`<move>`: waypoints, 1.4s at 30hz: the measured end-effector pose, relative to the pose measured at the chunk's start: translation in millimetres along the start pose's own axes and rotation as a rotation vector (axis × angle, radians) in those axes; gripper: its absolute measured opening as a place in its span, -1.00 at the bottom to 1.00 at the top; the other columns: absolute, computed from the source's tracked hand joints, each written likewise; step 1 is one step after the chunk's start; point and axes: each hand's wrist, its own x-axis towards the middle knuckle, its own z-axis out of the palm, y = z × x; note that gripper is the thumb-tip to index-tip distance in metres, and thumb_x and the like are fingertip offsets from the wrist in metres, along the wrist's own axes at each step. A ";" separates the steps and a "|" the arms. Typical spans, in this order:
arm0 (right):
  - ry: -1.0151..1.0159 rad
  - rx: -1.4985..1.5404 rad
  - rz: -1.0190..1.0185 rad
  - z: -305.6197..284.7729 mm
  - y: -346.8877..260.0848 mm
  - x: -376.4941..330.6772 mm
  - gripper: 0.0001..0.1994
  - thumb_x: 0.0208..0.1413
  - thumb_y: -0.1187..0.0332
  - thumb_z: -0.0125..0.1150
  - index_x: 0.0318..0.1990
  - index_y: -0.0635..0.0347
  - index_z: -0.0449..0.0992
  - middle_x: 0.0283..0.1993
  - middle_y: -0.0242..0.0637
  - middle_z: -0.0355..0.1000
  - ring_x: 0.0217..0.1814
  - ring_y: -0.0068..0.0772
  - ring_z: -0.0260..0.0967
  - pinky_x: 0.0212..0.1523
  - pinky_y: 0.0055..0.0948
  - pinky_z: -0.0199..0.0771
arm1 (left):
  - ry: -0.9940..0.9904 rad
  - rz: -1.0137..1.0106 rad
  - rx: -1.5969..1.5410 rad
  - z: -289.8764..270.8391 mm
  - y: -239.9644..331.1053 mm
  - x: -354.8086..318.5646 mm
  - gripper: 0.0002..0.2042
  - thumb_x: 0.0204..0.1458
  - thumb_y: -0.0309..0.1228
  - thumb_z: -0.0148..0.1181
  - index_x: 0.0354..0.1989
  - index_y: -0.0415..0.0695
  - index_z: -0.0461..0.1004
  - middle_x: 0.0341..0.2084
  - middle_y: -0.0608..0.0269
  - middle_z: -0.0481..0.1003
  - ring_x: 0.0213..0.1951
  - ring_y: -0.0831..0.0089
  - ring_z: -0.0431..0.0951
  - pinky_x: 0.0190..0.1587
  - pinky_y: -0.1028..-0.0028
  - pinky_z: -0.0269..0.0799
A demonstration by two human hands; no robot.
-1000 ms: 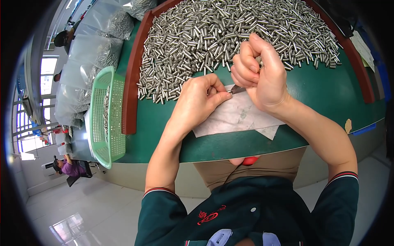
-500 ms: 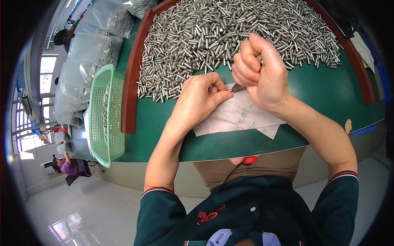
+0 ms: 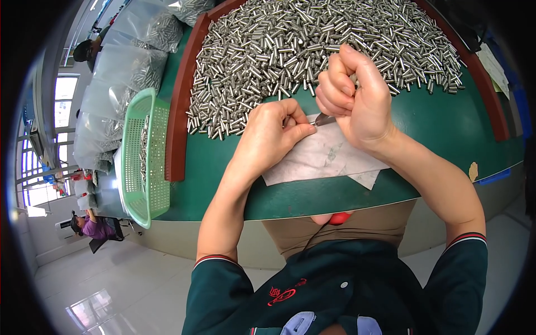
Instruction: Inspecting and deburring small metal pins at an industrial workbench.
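Observation:
My right hand (image 3: 365, 103) is closed in a fist around a small tool with a dark, pointed blade (image 3: 323, 119); its handle is hidden in my palm. The blade tip points left and reaches the fingertips of my left hand (image 3: 268, 134), whose thumb and forefinger are pinched together. What they hold, if anything, is too small and covered to make out. Both hands are above a stained white cloth (image 3: 329, 159) on the green tabletop (image 3: 223, 192). Just beyond them spreads a large heap of short, shiny metal pins (image 3: 312, 50).
Reddish-brown rails (image 3: 177, 128) border the heap at left and right. A green plastic basket (image 3: 158, 190) with metal pins inside stands outside the left rail, beside clear bags (image 3: 109, 95) of pins. A beige scrap (image 3: 473, 171) lies near the right front edge. Two people are off to the left.

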 end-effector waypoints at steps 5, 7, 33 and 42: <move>-0.009 -0.011 0.011 -0.4 0.8 0.0 -0.58 0.15 0.17 -0.38 -0.76 0.02 -0.02 -0.85 -0.54 -0.15 -0.80 -0.67 -0.35 -0.74 -0.61 -0.28 | -0.002 -0.003 -0.001 -0.7 0.4 -0.1 -0.86 -0.22 -0.51 0.25 -0.61 -0.27 0.39 -0.80 0.48 0.23 -0.69 0.73 0.12 -0.67 0.62 0.07; 0.000 -0.016 0.008 0.7 1.3 -0.7 -0.58 0.15 0.17 -0.38 -0.76 0.02 -0.02 -0.85 -0.54 -0.15 -0.80 -0.68 -0.35 -0.74 -0.61 -0.27 | -0.002 -0.001 0.009 -0.9 1.1 -0.2 -0.86 -0.22 -0.51 0.25 -0.61 -0.27 0.40 -0.80 0.48 0.23 -0.68 0.73 0.13 -0.66 0.62 0.08; -0.066 0.024 -0.031 -2.9 4.6 -3.2 -0.59 0.14 0.21 -0.32 -0.76 0.08 0.00 -0.84 -0.51 -0.11 -0.80 -0.68 -0.29 -0.75 -0.61 -0.26 | -0.095 -0.062 -1.121 -29.2 -14.1 6.0 -0.89 0.05 -0.40 0.00 -0.43 -0.15 0.28 -0.51 0.31 0.30 -0.60 0.71 0.08 -0.59 0.74 0.03; -0.056 0.024 -0.005 -2.4 7.0 -2.4 -0.58 0.15 0.19 -0.31 -0.76 0.08 0.01 -0.84 -0.51 -0.12 -0.80 -0.68 -0.31 -0.76 -0.60 -0.31 | -0.085 -0.158 -1.444 -27.8 -29.6 12.5 -0.83 0.06 -0.46 -0.04 -0.23 -0.30 0.33 -0.52 0.28 0.37 -0.65 0.74 0.16 -0.63 0.75 0.08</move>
